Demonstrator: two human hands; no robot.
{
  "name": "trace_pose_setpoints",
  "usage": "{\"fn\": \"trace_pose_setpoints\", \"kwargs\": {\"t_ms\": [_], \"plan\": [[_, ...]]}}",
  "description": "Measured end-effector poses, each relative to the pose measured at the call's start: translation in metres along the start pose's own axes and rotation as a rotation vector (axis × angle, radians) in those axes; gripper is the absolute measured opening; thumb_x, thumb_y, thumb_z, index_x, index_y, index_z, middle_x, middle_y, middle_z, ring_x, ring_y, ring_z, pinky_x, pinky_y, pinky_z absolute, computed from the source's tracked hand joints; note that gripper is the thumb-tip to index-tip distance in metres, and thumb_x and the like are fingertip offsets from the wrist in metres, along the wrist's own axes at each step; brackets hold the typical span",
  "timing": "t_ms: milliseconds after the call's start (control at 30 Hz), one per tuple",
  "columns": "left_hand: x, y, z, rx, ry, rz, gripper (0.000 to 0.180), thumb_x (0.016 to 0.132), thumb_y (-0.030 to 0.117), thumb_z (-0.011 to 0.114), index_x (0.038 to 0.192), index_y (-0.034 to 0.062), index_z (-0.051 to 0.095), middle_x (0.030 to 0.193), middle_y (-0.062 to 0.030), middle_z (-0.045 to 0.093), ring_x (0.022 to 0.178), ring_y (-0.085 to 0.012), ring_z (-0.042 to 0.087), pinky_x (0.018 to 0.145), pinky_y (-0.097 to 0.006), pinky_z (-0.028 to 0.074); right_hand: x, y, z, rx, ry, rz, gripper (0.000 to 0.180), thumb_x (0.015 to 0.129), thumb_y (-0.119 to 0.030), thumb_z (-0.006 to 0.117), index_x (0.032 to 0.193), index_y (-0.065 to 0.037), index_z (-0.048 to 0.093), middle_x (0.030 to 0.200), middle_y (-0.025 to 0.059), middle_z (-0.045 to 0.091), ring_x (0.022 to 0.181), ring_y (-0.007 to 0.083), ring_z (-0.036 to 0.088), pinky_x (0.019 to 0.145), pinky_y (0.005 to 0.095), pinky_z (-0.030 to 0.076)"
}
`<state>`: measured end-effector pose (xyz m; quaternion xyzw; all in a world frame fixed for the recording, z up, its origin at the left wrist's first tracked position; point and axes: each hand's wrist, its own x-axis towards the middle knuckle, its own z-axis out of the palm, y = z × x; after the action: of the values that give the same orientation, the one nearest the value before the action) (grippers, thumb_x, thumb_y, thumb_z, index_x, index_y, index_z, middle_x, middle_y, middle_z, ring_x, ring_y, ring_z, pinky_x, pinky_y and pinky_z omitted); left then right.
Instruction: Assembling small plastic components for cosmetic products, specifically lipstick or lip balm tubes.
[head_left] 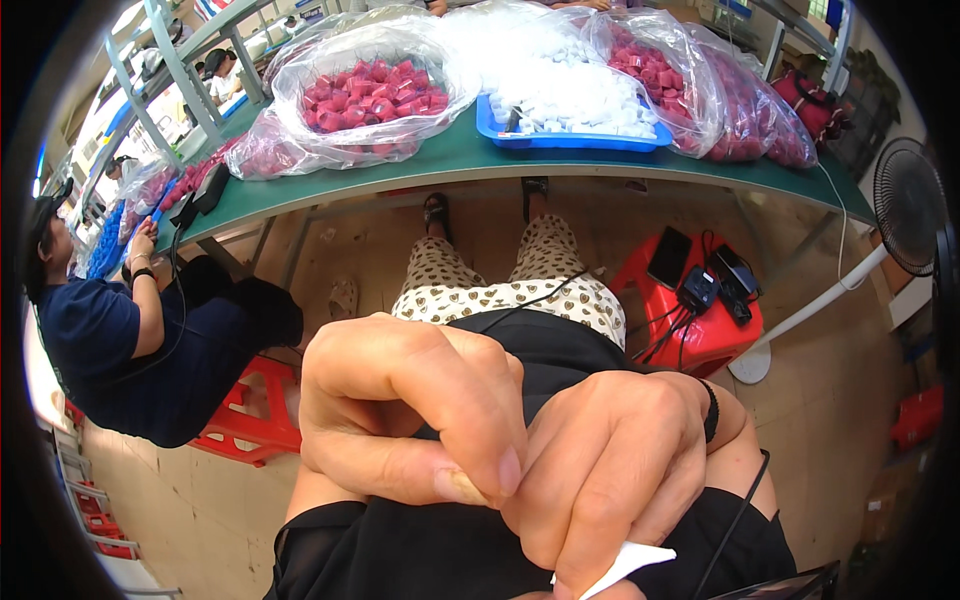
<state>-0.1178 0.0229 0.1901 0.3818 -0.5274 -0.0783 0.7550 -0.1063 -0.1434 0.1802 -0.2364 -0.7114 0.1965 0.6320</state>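
Red caps in clear bags (370, 90), white caps in blue tray (570, 135); right hand (610, 470) fingers pinching white scrap (625, 565), left hand (410, 410) clenched.

Green-surfaced long worktop (450, 160) on grey metal legs, carrying clear plastic bags of pink-red caps (372, 92), a heap of white plastic caps (545, 70), and a shallow blue plastic tray (570, 138).

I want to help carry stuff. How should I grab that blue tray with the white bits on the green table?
Take the blue tray by its raised front rim with both hands, coming from the table's near edge. Bulging bags crowd its sides, and its loose white pieces need it level.
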Motion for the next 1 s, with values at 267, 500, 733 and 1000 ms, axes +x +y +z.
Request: {"fn": "trace_pose_setpoints", "kwargs": {"t_ms": [267,500,733,1000], "plan": [[0.000,0.000,-0.003,0.056,0.236,0.037,0.014,0.088,0.009,0.064,0.088,0.0042,0.051,0.070,-0.0058,0.059,0.059,-0.0141,0.051,0.050,-0.025,0.041,0.001,-0.009,-0.001,-0.387,0.216,0.091,0.018,0.082,-0.008,0.072,0.094,0.005,0.068,0.082,0.0156,0.066,0.067,0.0212,0.061,0.053,0.0291,0.045],[0.003,-0.011,-0.009,-0.018,0.310,0.130,0.011,0.080,-0.001,0.061,0.089,-0.0052,0.055,0.072,-0.0127,0.058,0.056,-0.0130,0.054,0.048,-0.022,0.041,0.002,-0.012,0.021,-0.265,0.351,0.164,0.015,0.085,-0.002,0.061,0.098,0.005,0.063,0.091,0.0145,0.064,0.079,0.0257,0.064,0.068,0.0337,0.049],[-0.003,-0.004,-0.007,-0.014,0.366,0.005,0.013,0.079,-0.005,0.061,0.091,-0.0048,0.058,0.083,-0.0123,0.060,0.066,-0.0140,0.059,0.054,-0.023,0.044,0.002,-0.001,0.016,-0.020,0.304,0.024,0.013,0.086,-0.004,0.062,0.087,0.008,0.066,0.085,0.0219,0.068,0.076,0.0301,0.068,0.067,0.0327,0.052],[-0.002,0.004,0.000,0.106,0.373,-0.087,0.011,0.085,0.005,0.061,0.089,-0.0018,0.054,0.070,-0.0091,0.056,0.056,-0.0132,0.051,0.049,-0.026,0.039,0.003,0.009,0.005,0.048,0.162,-0.018,0.010,0.086,-0.003,0.060,0.085,0.004,0.067,0.086,0.0196,0.069,0.078,0.0315,0.069,0.065,0.0351,0.049]]}}
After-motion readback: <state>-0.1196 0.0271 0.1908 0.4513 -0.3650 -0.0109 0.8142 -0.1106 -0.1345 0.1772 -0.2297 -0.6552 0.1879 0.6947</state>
